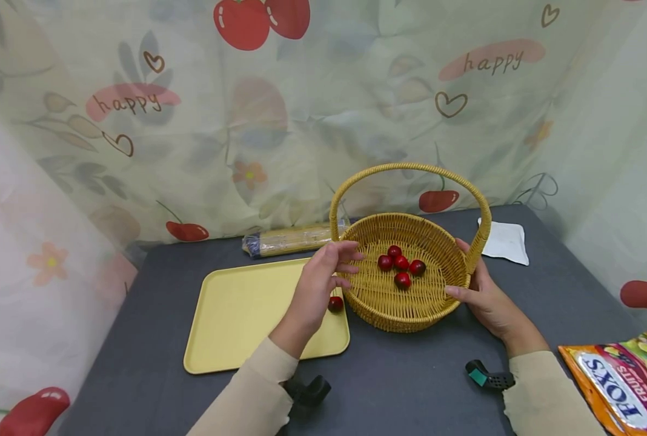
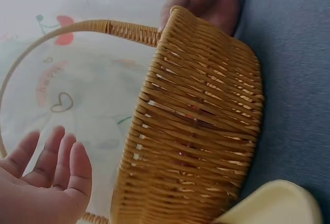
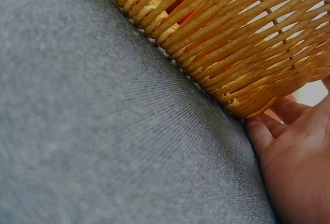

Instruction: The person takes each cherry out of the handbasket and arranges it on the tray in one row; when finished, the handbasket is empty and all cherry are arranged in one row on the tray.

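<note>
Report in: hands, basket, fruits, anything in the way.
Right hand gripping basket. Left hand beside it, holding nothing. Five red fruits inside, one on tray. Handle arches above; no other obstruction apparent.

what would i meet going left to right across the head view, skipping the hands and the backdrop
Yellow tray → wicker basket → white packet → Fox's bag.
</note>
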Tool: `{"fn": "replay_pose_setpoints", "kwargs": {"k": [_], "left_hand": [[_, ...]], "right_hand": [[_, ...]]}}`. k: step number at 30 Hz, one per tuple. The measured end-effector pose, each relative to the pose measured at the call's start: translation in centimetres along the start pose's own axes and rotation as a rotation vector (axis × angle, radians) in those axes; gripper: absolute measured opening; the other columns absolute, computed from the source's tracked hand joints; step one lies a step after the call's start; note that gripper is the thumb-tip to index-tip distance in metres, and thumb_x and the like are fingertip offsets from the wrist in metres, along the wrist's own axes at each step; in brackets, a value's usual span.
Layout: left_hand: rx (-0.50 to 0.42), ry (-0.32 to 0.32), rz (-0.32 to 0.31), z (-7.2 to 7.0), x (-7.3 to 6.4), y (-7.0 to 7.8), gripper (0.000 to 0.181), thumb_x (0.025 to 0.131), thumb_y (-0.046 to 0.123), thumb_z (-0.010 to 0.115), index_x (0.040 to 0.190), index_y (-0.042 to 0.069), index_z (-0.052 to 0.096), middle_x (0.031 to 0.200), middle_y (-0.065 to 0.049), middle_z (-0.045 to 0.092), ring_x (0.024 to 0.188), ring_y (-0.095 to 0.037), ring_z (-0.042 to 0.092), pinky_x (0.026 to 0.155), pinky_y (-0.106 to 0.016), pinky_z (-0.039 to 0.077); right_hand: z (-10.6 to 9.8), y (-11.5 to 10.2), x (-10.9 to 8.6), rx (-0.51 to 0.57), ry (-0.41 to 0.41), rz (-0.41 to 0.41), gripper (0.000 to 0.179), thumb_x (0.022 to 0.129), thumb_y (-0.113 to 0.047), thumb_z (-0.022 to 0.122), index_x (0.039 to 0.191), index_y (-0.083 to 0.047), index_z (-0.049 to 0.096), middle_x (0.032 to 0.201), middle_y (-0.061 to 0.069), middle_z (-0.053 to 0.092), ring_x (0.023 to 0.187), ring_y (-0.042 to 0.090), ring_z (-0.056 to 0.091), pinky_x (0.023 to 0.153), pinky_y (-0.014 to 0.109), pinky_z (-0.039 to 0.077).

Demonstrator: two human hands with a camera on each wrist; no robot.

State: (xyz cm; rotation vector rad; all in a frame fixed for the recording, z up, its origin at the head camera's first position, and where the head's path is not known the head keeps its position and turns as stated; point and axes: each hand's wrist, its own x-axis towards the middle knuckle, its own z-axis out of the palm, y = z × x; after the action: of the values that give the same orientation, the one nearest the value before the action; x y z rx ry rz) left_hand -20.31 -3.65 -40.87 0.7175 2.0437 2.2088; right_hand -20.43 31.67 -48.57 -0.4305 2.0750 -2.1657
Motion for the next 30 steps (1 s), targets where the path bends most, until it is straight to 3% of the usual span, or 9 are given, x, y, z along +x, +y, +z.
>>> {"fn": "replay_pose_setpoints", "kwargs": {"k": [9, 16, 20, 25, 30], "left_hand": [[0.057, -0.078, -0.063, 1.8, 4.1, -0.2, 0.063, 0.119, 0.054, 0.033, 0.150, 0.007, 0.061, 0.137, -0.015, 0.069, 0.119, -0.038, 0.068, 0.095, -0.060, 0.055], [0.074, -0.076, -0.175, 3.1, 7.2, -1.5, 0.066, 0.116, 0.061, 0.036, 0.150, 0.011, 0.062, 0.135, -0.015, 0.070, 0.117, -0.039, 0.068, 0.092, -0.054, 0.058], [0.103, -0.094, -0.241, 4.2, 7.9, -2.5, 0.067, 0.115, 0.063, 0.037, 0.150, 0.012, 0.062, 0.132, -0.012, 0.071, 0.112, -0.032, 0.070, 0.088, -0.048, 0.059], [0.148, -0.142, -0.307, 4.8, 8.3, -3.7, 0.067, 0.112, 0.067, 0.042, 0.150, 0.016, 0.063, 0.139, -0.015, 0.068, 0.113, -0.030, 0.068, 0.095, -0.057, 0.055], [0.190, -0.200, -0.363, 4.7, 8.4, -3.9, 0.069, 0.111, 0.068, 0.045, 0.150, 0.015, 0.066, 0.139, -0.011, 0.068, 0.113, -0.028, 0.067, 0.098, -0.061, 0.053]], "right_hand": [[0.0, 0.2, 0.0, -0.005, 0.002, -0.003, 0.102, 0.103, -0.003, 0.068, 0.175, -0.026, -0.001, 0.174, 0.018, 0.011, 0.155, 0.035, 0.023, 0.109, 0.021, 0.038], [-0.2, 0.3, -0.1, -0.003, 0.002, -0.005, 0.102, 0.103, -0.003, 0.068, 0.175, -0.028, 0.001, 0.173, 0.018, 0.012, 0.155, 0.035, 0.023, 0.110, 0.022, 0.037], [-0.2, 0.4, -0.2, 0.008, -0.005, -0.013, 0.101, 0.103, -0.002, 0.067, 0.175, -0.027, 0.001, 0.173, 0.019, 0.012, 0.154, 0.034, 0.024, 0.110, 0.022, 0.037], [-0.3, 0.4, -0.1, 0.006, -0.007, -0.015, 0.101, 0.103, -0.002, 0.066, 0.175, -0.029, 0.001, 0.173, 0.018, 0.012, 0.154, 0.033, 0.025, 0.110, 0.022, 0.037], [-0.2, 0.3, 0.0, 0.001, -0.001, -0.010, 0.101, 0.103, -0.002, 0.067, 0.175, -0.029, 0.001, 0.173, 0.017, 0.011, 0.154, 0.034, 0.023, 0.110, 0.022, 0.037]]}}
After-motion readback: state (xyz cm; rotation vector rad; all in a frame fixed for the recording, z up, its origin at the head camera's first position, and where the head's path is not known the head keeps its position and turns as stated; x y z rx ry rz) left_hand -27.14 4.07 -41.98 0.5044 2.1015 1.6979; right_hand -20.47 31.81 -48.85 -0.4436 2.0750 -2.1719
